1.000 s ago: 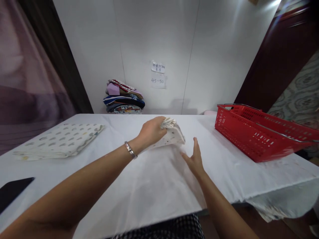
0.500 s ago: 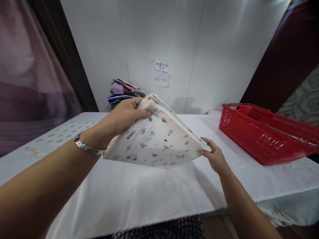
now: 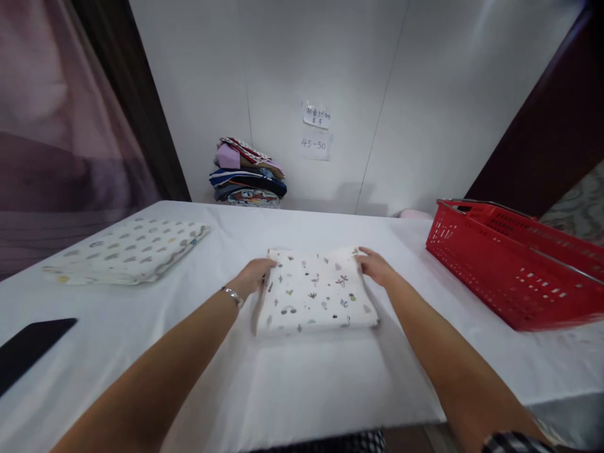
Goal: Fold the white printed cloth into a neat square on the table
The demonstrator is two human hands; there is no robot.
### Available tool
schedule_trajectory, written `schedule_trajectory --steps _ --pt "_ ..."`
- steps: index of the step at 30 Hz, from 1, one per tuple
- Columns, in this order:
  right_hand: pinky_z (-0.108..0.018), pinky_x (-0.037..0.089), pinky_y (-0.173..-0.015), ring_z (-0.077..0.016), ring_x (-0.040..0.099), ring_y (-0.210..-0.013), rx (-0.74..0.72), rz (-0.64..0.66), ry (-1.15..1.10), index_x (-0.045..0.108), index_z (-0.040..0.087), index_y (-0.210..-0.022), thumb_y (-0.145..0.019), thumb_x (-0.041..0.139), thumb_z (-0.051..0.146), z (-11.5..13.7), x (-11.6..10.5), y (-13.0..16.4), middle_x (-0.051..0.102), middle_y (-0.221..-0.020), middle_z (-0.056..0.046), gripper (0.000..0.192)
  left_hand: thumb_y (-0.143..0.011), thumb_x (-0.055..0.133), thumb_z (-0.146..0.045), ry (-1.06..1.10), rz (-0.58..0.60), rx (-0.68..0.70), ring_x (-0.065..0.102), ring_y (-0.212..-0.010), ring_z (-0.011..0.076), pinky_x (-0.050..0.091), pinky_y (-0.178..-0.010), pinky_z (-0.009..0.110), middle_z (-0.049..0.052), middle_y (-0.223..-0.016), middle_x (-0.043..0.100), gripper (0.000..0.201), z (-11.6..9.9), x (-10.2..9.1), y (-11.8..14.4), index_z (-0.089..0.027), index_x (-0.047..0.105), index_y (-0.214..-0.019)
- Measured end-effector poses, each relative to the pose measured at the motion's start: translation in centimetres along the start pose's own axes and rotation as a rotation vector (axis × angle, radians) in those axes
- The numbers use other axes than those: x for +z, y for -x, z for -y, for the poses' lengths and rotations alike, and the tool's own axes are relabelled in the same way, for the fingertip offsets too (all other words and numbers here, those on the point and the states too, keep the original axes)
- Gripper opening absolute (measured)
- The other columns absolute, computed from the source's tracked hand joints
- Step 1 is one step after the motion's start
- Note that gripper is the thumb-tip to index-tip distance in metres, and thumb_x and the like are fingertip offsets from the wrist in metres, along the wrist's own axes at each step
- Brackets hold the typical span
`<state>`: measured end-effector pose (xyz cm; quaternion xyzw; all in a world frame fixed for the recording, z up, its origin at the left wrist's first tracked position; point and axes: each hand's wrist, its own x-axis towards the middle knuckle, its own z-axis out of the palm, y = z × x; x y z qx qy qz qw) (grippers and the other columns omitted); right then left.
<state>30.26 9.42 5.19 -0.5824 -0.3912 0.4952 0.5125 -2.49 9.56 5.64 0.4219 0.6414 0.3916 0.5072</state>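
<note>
A folded white cloth point(image 3: 316, 292) printed with small plants, rainbows and birds is spread flat in front of me, at or just above the white-covered table point(image 3: 311, 390). My left hand point(image 3: 257, 275) grips its far left corner, thumb on top and fingers partly hidden at the edge. At the far right corner, my right hand point(image 3: 372, 264) pinches the cloth the same way. Farther left lies another folded cloth point(image 3: 136, 248), white with grey cloud-like shapes, touched by neither hand.
A red plastic basket point(image 3: 509, 264) with metal handles stands on the right. Against the back wall is a stack of folded fabrics point(image 3: 248, 176), left of two paper notes point(image 3: 315, 146), the lower reading 45-50. A flat black object point(image 3: 35, 346) lies at the left edge.
The printed cloth has gone from raised and tilted between my hands to level and low over the table. Both hands now hold its far corners. My view has shifted slightly.
</note>
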Motion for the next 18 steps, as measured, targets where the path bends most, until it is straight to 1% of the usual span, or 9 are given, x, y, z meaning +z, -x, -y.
schedule_trajectory --steps 2,4,6,7,10,12,14,16,18 --pt "-0.033 0.05 -0.066 -0.016 0.06 -0.06 0.032 -0.049 0.107 0.062 0.018 -0.104 -0.057 0.073 0.017 -2.2 1.1 -1.2 0.065 -0.069 0.0 0.049 -0.061 0.068 -0.032 -0.047 -0.058 -0.012 0.063 -0.079 0.0228 0.047 -0.06 0.028 0.011 -0.085 0.067 0.035 1.7 0.4 -1.3 -0.011 0.06 -0.088" --pt "-0.032 0.049 -0.068 -0.0162 0.06 -0.062 0.014 -0.086 0.152 0.063 0.019 -0.103 -0.055 0.074 0.016 -3.5 1.6 -1.7 0.065 -0.071 0.001 0.049 -0.061 0.069 -0.037 -0.134 -0.101 0.032 0.063 -0.079 0.022 0.045 -0.061 0.027 0.011 -0.093 0.066 0.047 2.5 0.6 -1.9 -0.013 0.058 -0.1" --pt "-0.031 0.049 -0.069 -0.0158 0.06 -0.063 -0.008 -0.113 0.17 0.063 0.021 -0.105 -0.054 0.074 0.017 -4.0 1.7 -1.9 0.064 -0.073 0.002 0.052 -0.065 0.067 -0.042 -0.271 -0.124 0.101 0.063 -0.072 0.0194 0.044 -0.06 0.027 0.01 -0.096 0.066 0.056 2.9 0.7 -2.2 -0.014 0.053 -0.111" --pt "-0.031 0.049 -0.069 -0.0159 0.06 -0.064 -0.021 -0.121 0.175 0.062 0.021 -0.107 -0.054 0.074 0.017 -4.0 1.7 -2.1 0.064 -0.075 0.002 0.054 -0.067 0.065 -0.043 -0.331 -0.12 0.136 0.062 -0.068 0.0181 0.043 -0.059 0.026 0.01 -0.096 0.066 0.058 3.0 0.7 -2.3 -0.015 0.051 -0.115" --pt "-0.03 0.049 -0.067 -0.0173 0.061 -0.067 -0.091 -0.113 0.157 0.059 0.022 -0.114 -0.055 0.074 0.021 -3.9 1.8 -2.9 0.065 -0.08 0.0 0.061 -0.076 0.055 -0.042 -0.394 -0.098 0.22 0.062 -0.065 0.0164 0.043 -0.059 0.026 0.01 -0.099 0.065 0.053 3.2 0.7 -3.0 -0.016 0.046 -0.121" --pt "-0.03 0.049 -0.067 -0.018 0.061 -0.07 -0.143 -0.1 0.17 0.056 0.023 -0.117 -0.057 0.073 0.023 -3.9 2.1 -3.7 0.065 -0.084 0.0 0.062 -0.079 0.051 -0.042 -0.435 -0.124 0.258 0.063 -0.071 0.0182 0.044 -0.063 0.027 0.011 -0.103 0.064 0.052 3.2 0.7 -3.5 -0.017 0.044 -0.124" --pt "-0.032 0.047 -0.074 -0.0192 0.06 -0.077 -0.184 -0.125 0.267 0.058 0.021 -0.115 -0.058 0.072 0.024 -3.9 2.2 -4.1 0.065 -0.087 -0.002 0.059 -0.08 0.049 -0.043 -0.536 -0.165 0.284 0.063 -0.083 0.0228 0.044 -0.069 0.031 0.014 -0.107 0.063 0.054 3.1 0.7 -3.3 -0.016 0.041 -0.126" --pt "-0.034 0.043 -0.083 -0.0211 0.059 -0.086 -0.216 -0.156 0.355 0.061 0.019 -0.111 -0.058 0.071 0.025 -3.8 2.0 -3.5 0.064 -0.092 -0.004 0.054 -0.082 0.046 -0.046 -0.613 -0.171 0.321 0.061 -0.093 0.0265 0.044 -0.075 0.034 0.016 -0.11 0.062 0.055 2.9 0.5 -2.2 -0.015 0.041 -0.127" --pt "-0.036 0.036 -0.094 -0.0237 0.055 -0.098 -0.238 -0.201 0.454 0.065 0.017 -0.103 -0.057 0.072 0.025 -3.4 1.5 -2.2 0.063 -0.097 -0.006 0.048 -0.083 0.043 -0.049 -0.685 -0.154 0.362 0.057 -0.103 0.0303 0.042 -0.08 0.037 0.017 -0.112 0.061 0.056 2.6 0.3 -0.3 -0.014 0.042 -0.127"
